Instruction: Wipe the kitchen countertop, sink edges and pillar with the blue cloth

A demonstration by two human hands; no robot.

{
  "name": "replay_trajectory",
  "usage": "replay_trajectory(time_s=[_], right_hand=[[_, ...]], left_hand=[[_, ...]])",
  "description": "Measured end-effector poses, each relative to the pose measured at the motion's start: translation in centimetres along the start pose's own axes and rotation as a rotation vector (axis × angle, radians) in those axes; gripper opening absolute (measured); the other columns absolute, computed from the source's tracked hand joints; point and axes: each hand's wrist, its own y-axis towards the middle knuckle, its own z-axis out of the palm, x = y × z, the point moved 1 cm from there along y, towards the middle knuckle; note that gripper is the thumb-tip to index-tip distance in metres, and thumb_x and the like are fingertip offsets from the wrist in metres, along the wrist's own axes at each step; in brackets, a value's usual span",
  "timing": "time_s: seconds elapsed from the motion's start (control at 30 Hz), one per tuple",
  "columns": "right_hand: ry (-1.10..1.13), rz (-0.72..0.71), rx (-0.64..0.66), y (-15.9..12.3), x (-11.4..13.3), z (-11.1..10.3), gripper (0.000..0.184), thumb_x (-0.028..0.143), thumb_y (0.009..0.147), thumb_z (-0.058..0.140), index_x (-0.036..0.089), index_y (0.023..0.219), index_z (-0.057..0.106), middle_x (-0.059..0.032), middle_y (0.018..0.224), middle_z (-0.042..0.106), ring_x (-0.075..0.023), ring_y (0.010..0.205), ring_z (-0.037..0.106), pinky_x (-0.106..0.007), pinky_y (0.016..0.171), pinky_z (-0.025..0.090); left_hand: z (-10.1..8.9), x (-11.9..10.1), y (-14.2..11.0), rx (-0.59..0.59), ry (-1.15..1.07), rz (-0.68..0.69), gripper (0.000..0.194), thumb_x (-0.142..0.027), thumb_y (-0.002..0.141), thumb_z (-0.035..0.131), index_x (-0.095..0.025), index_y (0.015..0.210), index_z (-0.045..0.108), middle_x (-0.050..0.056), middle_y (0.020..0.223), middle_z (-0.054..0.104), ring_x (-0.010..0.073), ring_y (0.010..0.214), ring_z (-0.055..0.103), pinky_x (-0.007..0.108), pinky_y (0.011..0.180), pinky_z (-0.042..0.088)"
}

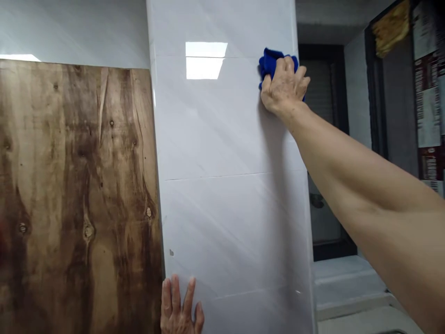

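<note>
Stretched up to the upper right, my right hand point(285, 84) grips a crumpled blue cloth point(269, 62). The cloth is pressed against the glossy white tiled wall point(222, 130), close to its right edge. Low in the view, my left hand point(181, 307) lies on the same tiles near their left edge, fingers spread and holding nothing. Only its fingers and part of its back show. A small chipped mark point(171, 253) sits on the tile just above it.
A brown wooden board point(79, 185) with knots stands left of the tiles. To the right is a recess with a dark-framed window point(323, 93) and a pale ledge point(344, 273) below it. Printed panels point(428, 93) line the far right side.
</note>
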Motion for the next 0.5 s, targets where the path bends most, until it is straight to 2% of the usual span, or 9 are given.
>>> replay_trajectory(time_s=[0.13,0.23,0.37,0.43,0.5], right_hand=[[0.081,-0.027,-0.032,1.7,4.4,0.4,0.044,0.026,0.098,0.044,0.009,0.138,0.044,-0.0122,0.155,0.036,-0.0345,0.131,0.034,-0.056,0.105,0.026],[0.145,-0.166,-0.026,1.4,9.0,0.9,0.046,0.026,0.095,0.047,0.012,0.138,0.046,-0.0077,0.156,0.037,-0.0353,0.134,0.033,-0.055,0.107,0.025],[0.232,-0.392,-0.016,-0.4,14.5,1.5,0.049,0.028,0.092,0.052,0.013,0.139,0.048,-0.0050,0.155,0.039,-0.0350,0.136,0.030,-0.053,0.110,0.022],[0.259,-0.488,-0.025,-1.5,15.9,1.9,0.051,0.028,0.091,0.052,0.014,0.140,0.047,-0.0038,0.154,0.041,-0.0344,0.136,0.031,-0.052,0.111,0.022],[0.285,-0.564,-0.035,-2.5,16.3,2.2,0.052,0.030,0.092,0.051,0.016,0.141,0.048,-0.0027,0.152,0.043,-0.0331,0.135,0.032,-0.051,0.111,0.023]], left_hand=[[0.0,-0.1,-0.3,-0.010,0.035,0.000,0.081,-0.018,0.079,0.062,-0.033,0.152,0.029,0.006,0.166,0.014,0.0308,0.151,0.018,0.041,0.124,0.023],[-0.1,-0.1,-0.5,-0.018,0.040,-0.005,0.079,-0.020,0.080,0.062,-0.033,0.151,0.032,0.005,0.166,0.016,0.0304,0.151,0.018,0.039,0.124,0.023],[-0.1,0.0,-0.6,-0.023,-0.005,-0.025,0.069,-0.031,0.084,0.059,-0.033,0.149,0.036,0.003,0.166,0.017,0.0291,0.152,0.018,0.039,0.124,0.021],[-0.2,0.1,-0.5,-0.035,-0.020,-0.008,0.069,-0.032,0.084,0.059,-0.032,0.149,0.037,0.003,0.166,0.017,0.0285,0.152,0.017,0.037,0.124,0.020],[-0.5,0.1,-0.3,-0.025,-0.023,0.009,0.070,-0.031,0.083,0.060,-0.031,0.149,0.035,0.003,0.166,0.016,0.0285,0.152,0.016,0.037,0.125,0.019]])
